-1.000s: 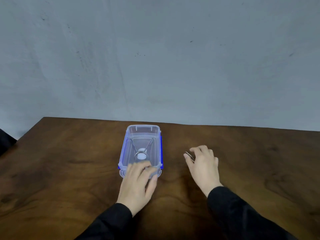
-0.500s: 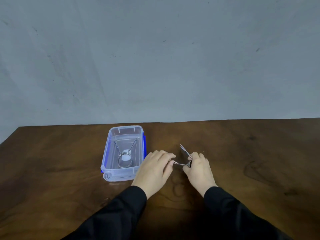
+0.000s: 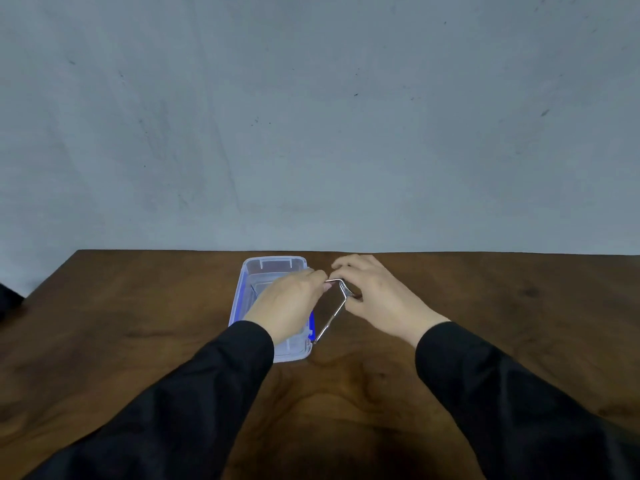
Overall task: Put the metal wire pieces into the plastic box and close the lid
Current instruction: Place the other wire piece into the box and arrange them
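A clear plastic box point(image 3: 273, 264) with blue side clips stands open on the wooden table point(image 3: 138, 341). A bent metal wire piece point(image 3: 333, 316) hangs in the air just right of the box. My left hand point(image 3: 289, 306) hovers over the box and pinches one end of the wire. My right hand point(image 3: 377, 299) pinches the wire at its bend. The wire's long leg slants down toward the box's near right corner. My left hand hides most of the box's inside, so its contents cannot be seen. No lid is in sight.
A grey wall rises right behind the table's far edge point(image 3: 485, 252). Black sleeves point(image 3: 502, 393) cover both forearms. A dark object point(image 3: 7, 299) shows at the left edge of view.
Both hands have lifted the wire piece off the table and carried it up and left toward the box. My left hand now covers the box, where a wire piece lay before.
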